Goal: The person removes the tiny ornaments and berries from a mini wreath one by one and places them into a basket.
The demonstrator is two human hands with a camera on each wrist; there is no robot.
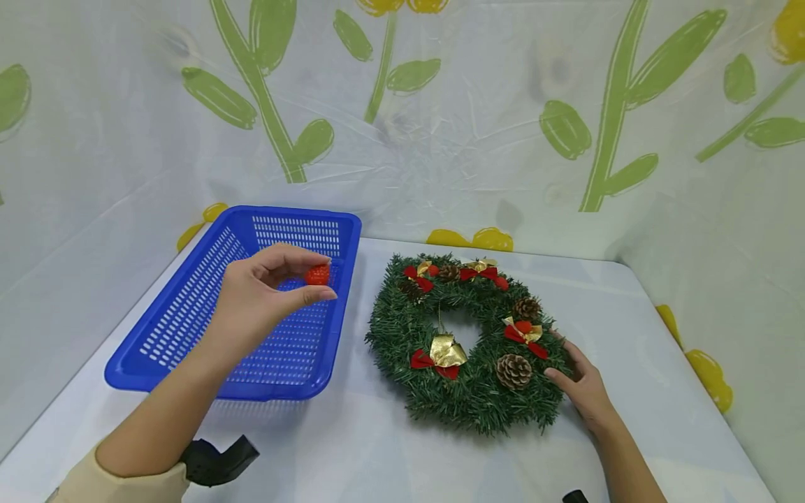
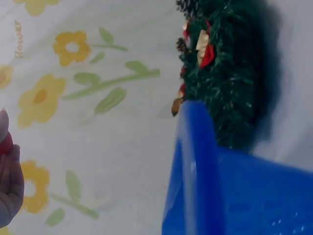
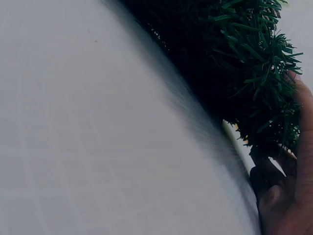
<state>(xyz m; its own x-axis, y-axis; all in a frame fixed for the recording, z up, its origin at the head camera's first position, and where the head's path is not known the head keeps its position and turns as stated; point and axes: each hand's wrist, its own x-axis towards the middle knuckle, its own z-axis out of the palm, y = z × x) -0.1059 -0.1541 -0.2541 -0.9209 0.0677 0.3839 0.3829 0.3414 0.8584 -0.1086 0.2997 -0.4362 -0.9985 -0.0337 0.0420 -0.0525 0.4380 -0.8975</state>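
My left hand (image 1: 264,283) pinches a small red berry (image 1: 317,274) with a bumpy surface between thumb and fingers, above the blue basket. The left wrist view shows part of the hand (image 2: 9,181) and the red berry (image 2: 6,143) at its left edge. A green wreath (image 1: 478,402) lies on the table, decked with pinecones (image 1: 513,371), red and gold bows (image 1: 446,351) and small red berries. My right hand (image 1: 585,388) holds the wreath's right edge, thumb on top and fingers at the far side. In the right wrist view, fingers reach under the green needles (image 3: 244,63).
A blue perforated plastic basket (image 1: 339,328) stands on the left of the white table (image 1: 377,461), beside the wreath. Behind and at both sides hangs a white sheet (image 1: 465,140) printed with flowers and leaves.
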